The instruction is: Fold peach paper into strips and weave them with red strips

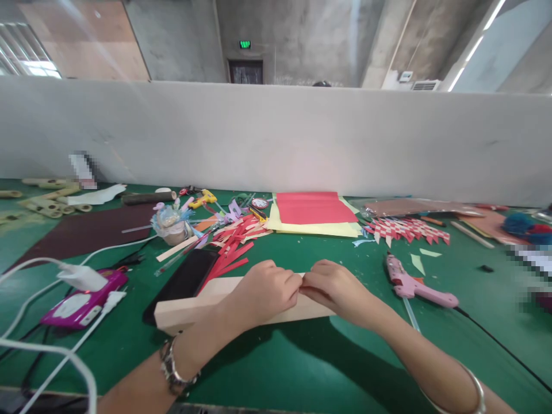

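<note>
A long pale beige piece, which looks like folded card, lies at an angle near the front of the table, its front side showing a straight fold. My left hand is closed on its upper edge, with the fingers curled. Close beside it, my right hand pinches the same edge, and the two hands' fingertips meet. What lies right between the fingertips is hidden. Behind the card's left end rests a black phone, partly covered. Red paper strips lie just beyond it.
Red paper lies on yellow sheets at the back. To the right are a pink glue gun with its cord and a red-and-white woven paper piece. A purple power strip with white cables is at left, near a decorated pot.
</note>
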`<action>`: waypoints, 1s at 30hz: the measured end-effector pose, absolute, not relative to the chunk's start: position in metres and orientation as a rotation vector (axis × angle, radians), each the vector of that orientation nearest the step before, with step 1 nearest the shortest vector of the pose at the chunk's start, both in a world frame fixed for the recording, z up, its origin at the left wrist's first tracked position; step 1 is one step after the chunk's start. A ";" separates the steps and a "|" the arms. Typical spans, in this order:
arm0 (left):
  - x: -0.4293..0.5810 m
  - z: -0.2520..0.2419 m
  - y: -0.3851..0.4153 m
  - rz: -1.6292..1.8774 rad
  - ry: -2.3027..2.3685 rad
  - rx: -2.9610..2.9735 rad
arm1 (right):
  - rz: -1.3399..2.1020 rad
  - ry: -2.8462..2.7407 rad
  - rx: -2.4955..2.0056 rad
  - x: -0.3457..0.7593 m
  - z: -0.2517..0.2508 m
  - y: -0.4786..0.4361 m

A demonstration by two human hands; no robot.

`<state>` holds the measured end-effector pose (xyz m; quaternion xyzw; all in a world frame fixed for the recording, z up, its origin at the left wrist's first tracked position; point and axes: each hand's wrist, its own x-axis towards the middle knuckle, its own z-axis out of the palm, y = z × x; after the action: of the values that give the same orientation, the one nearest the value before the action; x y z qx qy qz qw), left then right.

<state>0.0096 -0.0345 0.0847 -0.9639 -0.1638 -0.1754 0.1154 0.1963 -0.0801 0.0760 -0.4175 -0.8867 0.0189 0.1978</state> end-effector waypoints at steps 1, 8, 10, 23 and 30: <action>0.010 0.081 -0.034 -0.557 -0.449 -2.759 | 0.058 -2.476 -1.174 0.196 0.076 -0.080; -0.019 0.074 -0.020 -0.655 -0.374 -2.592 | 0.082 -2.444 -1.224 0.217 0.078 -0.082; -0.034 0.074 -0.016 -0.664 -0.393 -2.568 | 0.063 -2.434 -1.259 0.226 0.080 -0.081; -0.127 0.075 -0.001 -0.531 -0.733 -2.495 | -0.043 -2.388 -1.424 0.267 0.084 -0.085; -0.128 0.082 0.000 -0.685 -1.190 -2.609 | -0.060 -2.308 -1.513 0.276 0.091 -0.090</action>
<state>-0.1280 -0.0003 0.0816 -0.8808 -0.4018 -0.2311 0.0965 0.2759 -0.0902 0.0914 -0.5382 -0.8209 -0.0214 0.1896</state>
